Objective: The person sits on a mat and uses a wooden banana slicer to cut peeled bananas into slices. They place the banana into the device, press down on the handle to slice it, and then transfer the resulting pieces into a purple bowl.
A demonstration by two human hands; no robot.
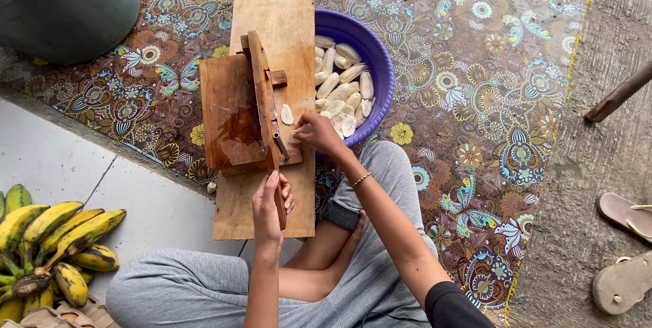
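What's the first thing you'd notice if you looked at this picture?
In the middle, a wooden slicer sits on a long plank; the left hand grips its handle while the right hand reaches in beside the blade. Just right of it, a purple bowl holds peeled bananas. A bunch of yellow bananas lies at the bottom left.

- A wooden slicer (255,107) lies on a long plank (275,2): a brown, wet-looking board with a hinged lever arm running down its right edge, handle end toward the person.
- A pale peeled banana slice (287,115) lies flat on the plank, just right of the arm.
- A purple basin (373,49) (partly under the plank) holds peeled bananas (343,83), whole and cut.
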